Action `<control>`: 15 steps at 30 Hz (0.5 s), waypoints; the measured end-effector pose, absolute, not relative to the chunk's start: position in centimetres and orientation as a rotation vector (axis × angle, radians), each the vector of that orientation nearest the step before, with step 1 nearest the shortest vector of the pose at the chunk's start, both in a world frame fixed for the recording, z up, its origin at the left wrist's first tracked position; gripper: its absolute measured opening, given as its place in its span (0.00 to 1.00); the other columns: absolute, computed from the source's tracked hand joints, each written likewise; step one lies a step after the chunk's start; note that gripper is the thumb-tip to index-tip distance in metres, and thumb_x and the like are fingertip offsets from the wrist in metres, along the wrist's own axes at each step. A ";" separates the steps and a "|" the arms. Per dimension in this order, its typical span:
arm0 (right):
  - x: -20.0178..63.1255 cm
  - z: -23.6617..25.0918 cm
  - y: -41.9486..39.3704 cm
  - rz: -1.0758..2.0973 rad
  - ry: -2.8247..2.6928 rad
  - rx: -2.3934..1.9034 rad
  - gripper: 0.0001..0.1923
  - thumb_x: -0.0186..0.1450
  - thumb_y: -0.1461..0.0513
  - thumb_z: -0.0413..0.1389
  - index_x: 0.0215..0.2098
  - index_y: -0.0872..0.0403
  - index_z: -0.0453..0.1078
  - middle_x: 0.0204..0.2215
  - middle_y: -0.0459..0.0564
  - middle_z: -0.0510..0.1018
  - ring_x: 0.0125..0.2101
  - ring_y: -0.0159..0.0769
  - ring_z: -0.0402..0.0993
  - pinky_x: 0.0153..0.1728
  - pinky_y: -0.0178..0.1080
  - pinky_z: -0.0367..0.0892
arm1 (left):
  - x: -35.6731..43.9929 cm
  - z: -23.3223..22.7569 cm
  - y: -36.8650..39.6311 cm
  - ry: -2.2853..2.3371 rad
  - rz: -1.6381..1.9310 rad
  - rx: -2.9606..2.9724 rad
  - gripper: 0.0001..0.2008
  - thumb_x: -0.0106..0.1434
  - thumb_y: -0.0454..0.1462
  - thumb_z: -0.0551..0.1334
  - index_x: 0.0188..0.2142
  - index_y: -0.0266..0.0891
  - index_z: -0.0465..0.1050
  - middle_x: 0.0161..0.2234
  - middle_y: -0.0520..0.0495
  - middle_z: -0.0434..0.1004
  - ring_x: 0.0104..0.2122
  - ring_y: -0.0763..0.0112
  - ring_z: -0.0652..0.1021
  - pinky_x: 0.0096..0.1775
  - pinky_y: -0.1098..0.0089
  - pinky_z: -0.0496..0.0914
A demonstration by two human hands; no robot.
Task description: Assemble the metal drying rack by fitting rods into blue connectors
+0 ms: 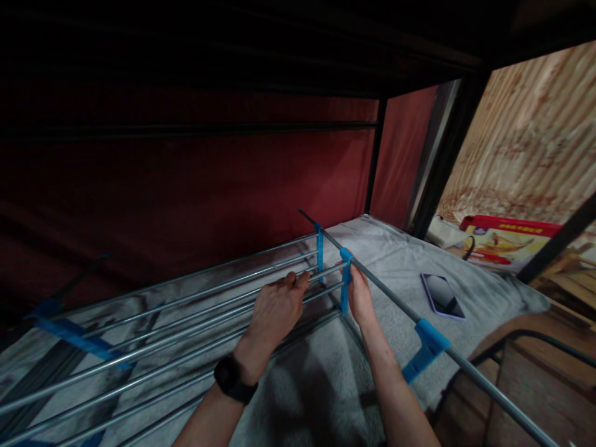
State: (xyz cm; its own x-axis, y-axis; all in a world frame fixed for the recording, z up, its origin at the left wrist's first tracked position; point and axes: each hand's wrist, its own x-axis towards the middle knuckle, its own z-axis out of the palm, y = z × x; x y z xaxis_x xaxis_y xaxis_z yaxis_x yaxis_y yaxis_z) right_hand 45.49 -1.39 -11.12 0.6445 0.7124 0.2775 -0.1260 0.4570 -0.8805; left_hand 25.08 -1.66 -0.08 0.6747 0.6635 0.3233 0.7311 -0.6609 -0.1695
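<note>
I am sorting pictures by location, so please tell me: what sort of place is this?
Probably a sleeping area, perhaps bunk-style: a black frame rises around a wrinkled grey cover, with a red surface behind.

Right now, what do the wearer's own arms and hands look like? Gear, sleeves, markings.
Two bare human hands, left and right, no gloves. A black watch with a dark, squarish face and black strap is on the left wrist; nothing shows on the right. No sleeves, cables or markings visible on either forearm.
</note>
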 end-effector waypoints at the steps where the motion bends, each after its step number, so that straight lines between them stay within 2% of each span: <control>1: 45.5 -11.2 -1.4 0.571 -0.703 -0.965 0.28 0.67 0.43 0.53 0.58 0.49 0.74 0.56 0.50 0.79 0.63 0.44 0.67 0.65 0.52 0.59 | 25.1 0.0 -1.7 -1.116 -0.325 -2.612 0.19 0.73 0.34 0.49 0.59 0.45 0.70 0.42 0.43 0.80 0.32 0.66 0.82 0.33 0.67 0.66; 8: 45.2 -11.1 -1.3 0.576 -0.641 -0.911 0.26 0.65 0.44 0.57 0.54 0.48 0.76 0.54 0.47 0.80 0.63 0.45 0.66 0.66 0.51 0.59 | 25.2 0.9 -1.8 -1.134 -0.259 -2.673 0.18 0.75 0.37 0.47 0.57 0.45 0.70 0.42 0.43 0.81 0.35 0.62 0.83 0.33 0.66 0.67; 15: 45.0 -11.0 -1.5 0.565 -0.636 -0.921 0.25 0.65 0.45 0.55 0.54 0.48 0.76 0.53 0.48 0.80 0.62 0.44 0.67 0.64 0.50 0.59 | 25.4 1.2 -1.6 -1.169 -0.269 -2.733 0.18 0.76 0.40 0.46 0.54 0.46 0.72 0.41 0.44 0.83 0.36 0.61 0.83 0.36 0.65 0.68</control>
